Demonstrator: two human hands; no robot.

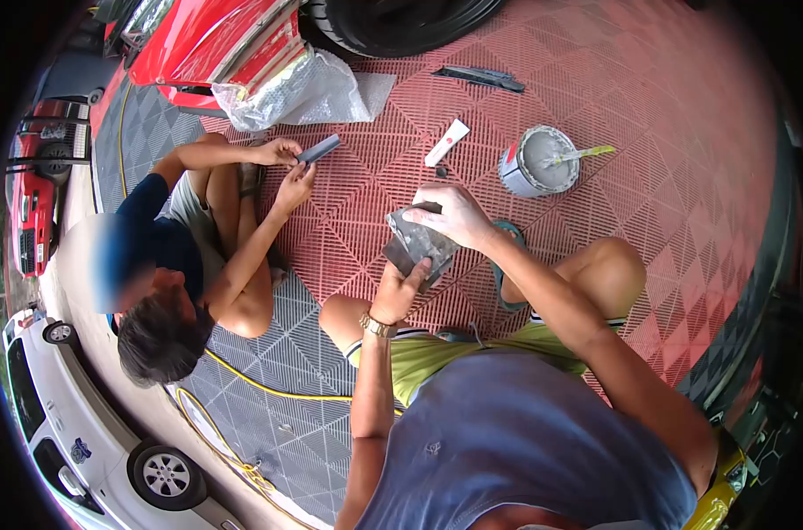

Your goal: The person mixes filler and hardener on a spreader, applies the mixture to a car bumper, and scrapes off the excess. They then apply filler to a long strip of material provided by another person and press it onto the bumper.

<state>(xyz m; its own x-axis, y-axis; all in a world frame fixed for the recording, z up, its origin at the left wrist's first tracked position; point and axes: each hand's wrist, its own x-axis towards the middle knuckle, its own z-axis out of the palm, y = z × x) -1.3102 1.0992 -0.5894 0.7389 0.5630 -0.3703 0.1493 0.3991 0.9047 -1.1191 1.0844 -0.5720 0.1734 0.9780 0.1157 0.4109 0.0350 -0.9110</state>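
My left hand [399,290], with a gold watch at the wrist, grips a dark grey flat plate [423,240] from below, thumb on its face. The plate is smeared with lighter grey paste, and a darker edge juts out at its left. My right hand [452,215], whitish with residue, is closed on the plate's upper edge. Beyond the hands lie a white tube [446,143] with an orange mark and a small black cap [441,172]. To their right stands an open can [541,162] of grey paste, a yellow-green stick [587,153] leaning in it.
At left a seated person holds a grey flat strip [320,148]. A red car body [216,44] with bubble wrap [322,93] and a tire [401,22] is ahead. A black trim piece [479,79] lies on the tiles; a yellow hose [269,387] runs at lower left.
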